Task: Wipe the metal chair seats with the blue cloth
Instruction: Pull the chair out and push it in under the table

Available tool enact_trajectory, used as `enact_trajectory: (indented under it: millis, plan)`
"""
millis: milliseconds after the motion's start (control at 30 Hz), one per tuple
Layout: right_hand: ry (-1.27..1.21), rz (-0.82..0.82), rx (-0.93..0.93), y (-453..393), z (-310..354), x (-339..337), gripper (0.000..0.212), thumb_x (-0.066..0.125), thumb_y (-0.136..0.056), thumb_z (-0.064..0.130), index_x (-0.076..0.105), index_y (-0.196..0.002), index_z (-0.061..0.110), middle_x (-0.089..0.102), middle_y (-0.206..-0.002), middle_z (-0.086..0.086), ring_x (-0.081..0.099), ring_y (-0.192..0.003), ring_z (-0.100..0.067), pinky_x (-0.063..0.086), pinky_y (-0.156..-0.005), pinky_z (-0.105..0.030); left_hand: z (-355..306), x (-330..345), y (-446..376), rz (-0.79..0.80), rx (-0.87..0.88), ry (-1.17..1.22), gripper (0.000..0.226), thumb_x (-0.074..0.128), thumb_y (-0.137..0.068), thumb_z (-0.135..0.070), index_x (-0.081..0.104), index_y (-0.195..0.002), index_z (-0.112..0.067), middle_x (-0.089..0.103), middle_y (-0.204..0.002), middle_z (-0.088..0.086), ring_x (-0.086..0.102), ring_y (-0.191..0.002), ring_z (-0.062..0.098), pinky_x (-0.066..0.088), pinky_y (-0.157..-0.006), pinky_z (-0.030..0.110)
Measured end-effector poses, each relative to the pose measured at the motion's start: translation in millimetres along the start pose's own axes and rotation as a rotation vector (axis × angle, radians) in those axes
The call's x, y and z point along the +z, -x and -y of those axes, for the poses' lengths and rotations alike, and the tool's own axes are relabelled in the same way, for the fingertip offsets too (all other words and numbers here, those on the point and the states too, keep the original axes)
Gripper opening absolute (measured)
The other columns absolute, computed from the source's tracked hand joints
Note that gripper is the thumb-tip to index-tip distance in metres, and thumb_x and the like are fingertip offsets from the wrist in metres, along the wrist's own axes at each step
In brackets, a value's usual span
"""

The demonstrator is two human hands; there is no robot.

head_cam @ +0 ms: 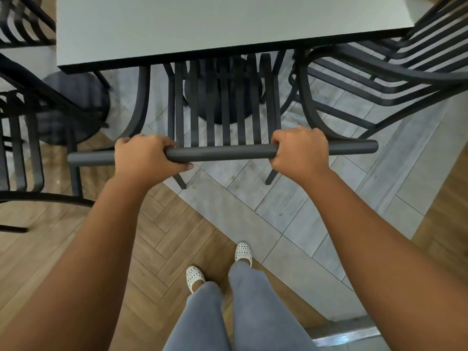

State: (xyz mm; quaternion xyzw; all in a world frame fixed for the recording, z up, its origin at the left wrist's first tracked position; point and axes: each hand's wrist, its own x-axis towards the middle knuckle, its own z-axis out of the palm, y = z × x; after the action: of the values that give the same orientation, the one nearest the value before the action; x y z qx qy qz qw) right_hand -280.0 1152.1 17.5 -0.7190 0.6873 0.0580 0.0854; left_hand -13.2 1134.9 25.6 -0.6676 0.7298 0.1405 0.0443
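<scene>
— Forearms are filling the bottom corners, both reaching forward. What are the hands doing?

— Both are gripping the top rail [222,151] of the dark metal chair [222,107]. The left hand [144,158] is curling its fingers over the far side of the rail, thumb wrapping underneath. The right hand [298,150] is closing round it the same way, knuckles up.

— Where is the seat lying?

— Just beyond the fingers, its slats running away from them and tucking under the pale table [228,26]. Another chair [379,72] is standing beyond the right hand, a third [20,138] outside the left.

— Any writing or labels showing?

— None that I can read.

— And the blue cloth?

— Neither hand is holding it; both are holding only the rail.
</scene>
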Motion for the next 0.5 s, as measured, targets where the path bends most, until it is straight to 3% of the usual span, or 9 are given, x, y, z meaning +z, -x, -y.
enact_trajectory:
  millis: [67,133,300,400,500]
  plan:
    - [0.013,-0.027,-0.011,1,-2,2,0.017,0.055,-0.084,0.031,0.063,-0.096,0.023,0.059,-0.083,0.005,0.049,-0.093,-0.018,0.031,-0.085,-0.036,-10,-4,4,0.027,-0.055,0.021,0.061,0.069,-0.068,-0.062,0.062,-0.116,-0.025,0.066,-0.1,-0.001,0.049,-0.113,0.025,0.025,-0.103,0.047]
    - [-0.014,-0.045,-0.018,4,-3,2,0.021,0.056,-0.085,0.034,0.063,-0.102,0.024,0.063,-0.095,0.006,0.046,-0.107,-0.019,0.027,-0.094,-0.04,-29,-6,10,0.054,-0.067,0.031,0.067,0.07,-0.07,-0.059,0.055,-0.126,-0.025,0.059,-0.121,0.002,0.037,-0.127,0.027,0.017,-0.108,0.053]
    - [-0.153,-0.15,0.01,21,-9,8,0.033,0.065,-0.083,0.032,0.06,-0.115,0.023,0.055,-0.123,0.003,0.033,-0.13,-0.02,0.01,-0.109,-0.05,-92,9,26,0.014,-0.002,0.006,0.068,0.065,-0.077,-0.053,0.043,-0.136,-0.026,0.048,-0.135,0.002,0.029,-0.134,0.025,0.005,-0.108,0.065]
    - [-0.221,-0.292,0.082,43,-24,26,0.05,0.073,-0.077,0.019,0.056,-0.124,0.02,0.047,-0.137,-0.01,0.031,-0.136,-0.029,0.012,-0.112,-0.049,-126,21,36,-0.032,0.024,0.002,0.07,0.064,-0.08,-0.049,0.036,-0.141,-0.026,0.039,-0.143,0.003,0.018,-0.14,0.025,-0.003,-0.105,0.068]
    - [-0.237,-0.378,0.109,69,-35,43,0.077,0.072,-0.072,0.005,0.04,-0.14,0.022,0.031,-0.15,-0.015,0.023,-0.14,-0.03,0.017,-0.11,-0.051,-160,32,44,-0.083,0.053,0.035,0.074,0.062,-0.083,-0.044,0.028,-0.145,-0.024,0.028,-0.15,0.007,0.008,-0.144,0.026,-0.004,-0.106,0.067]
